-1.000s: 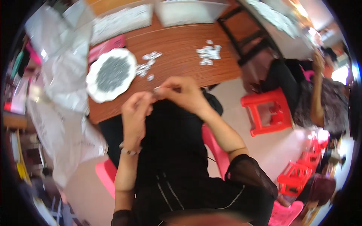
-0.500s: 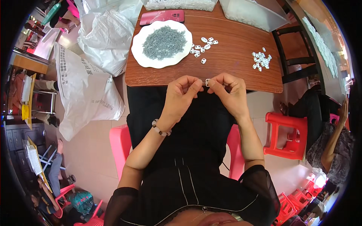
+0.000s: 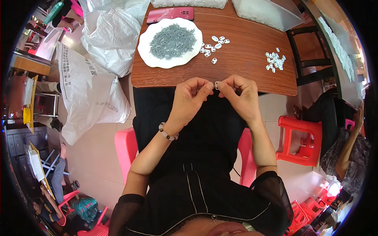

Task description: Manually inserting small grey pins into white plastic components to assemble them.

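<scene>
Your hands have hardly moved in the last half second, so you look to be at the same small step with the white piece (image 3: 217, 84). Your right hand (image 3: 241, 96) pinches it. It pokes out toward your left hand (image 3: 189, 99), by the near edge of the table (image 3: 246, 59). The left hand curls in close, but I can't tell what it holds.
</scene>
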Tool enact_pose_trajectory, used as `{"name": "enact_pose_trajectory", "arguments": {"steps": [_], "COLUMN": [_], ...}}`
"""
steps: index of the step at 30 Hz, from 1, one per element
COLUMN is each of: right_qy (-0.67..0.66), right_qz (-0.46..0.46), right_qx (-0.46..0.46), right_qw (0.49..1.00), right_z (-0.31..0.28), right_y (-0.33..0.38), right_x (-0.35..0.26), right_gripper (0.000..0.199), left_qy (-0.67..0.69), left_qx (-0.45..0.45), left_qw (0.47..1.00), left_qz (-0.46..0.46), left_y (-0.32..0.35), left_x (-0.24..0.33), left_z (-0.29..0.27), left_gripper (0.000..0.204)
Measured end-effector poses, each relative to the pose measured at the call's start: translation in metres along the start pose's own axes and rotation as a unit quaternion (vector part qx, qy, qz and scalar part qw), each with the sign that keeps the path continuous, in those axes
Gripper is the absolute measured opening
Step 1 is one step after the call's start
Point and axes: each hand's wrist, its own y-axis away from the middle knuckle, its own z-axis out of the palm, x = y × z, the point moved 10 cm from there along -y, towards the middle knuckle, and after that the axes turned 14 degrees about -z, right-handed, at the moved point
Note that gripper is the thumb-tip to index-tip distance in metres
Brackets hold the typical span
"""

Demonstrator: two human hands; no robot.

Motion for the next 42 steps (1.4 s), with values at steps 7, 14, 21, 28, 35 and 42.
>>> {"name": "enact_pose_trajectory", "arguments": {"steps": [7, 14, 21, 28, 35, 42], "right_qy": [0.022, 0.022, 0.01, 0.007, 0.001, -0.033], "right_qz": [-0.013, -0.016, -0.022, -0.013, -0.018, 0.008], "right_qx": [-0.014, -0.004, 0.017, 0.008, 0.0, -0.005], "right_qw": [1.0, 1.0, 1.0, 1.0, 1.0, 0.999], "right_z": [0.005, 0.008, 0.009, 0.011, 0.012, 0.013], "right_y": [0.0, 0.001, 0.003, 0.003, 0.001, 0.0], "right_x": [-0.005, -0.002, 0.0, 0.004, 0.004, 0.018], "right_gripper": [0.013, 0.014, 0.016, 0.015, 0.015, 0.016], "left_qy": [-0.033, -0.077, -0.094, -0.064, -0.086, -0.077], "left_qx": [0.017, 0.043, 0.065, 0.076, 0.083, 0.081], "left_qw": [0.999, 0.995, 0.992, 0.993, 0.991, 0.992], "left_qz": [0.014, 0.037, 0.054, 0.065, 0.058, 0.051], "left_y": [0.0, 0.0, 0.002, 0.002, 0.0, -0.004], "left_x": [0.001, 0.006, 0.01, 0.009, 0.01, 0.006], "left_z": [-0.004, -0.007, -0.008, -0.01, -0.01, -0.009], "left_gripper": [0.018, 0.018, 0.019, 0.014, 0.014, 0.015]}}
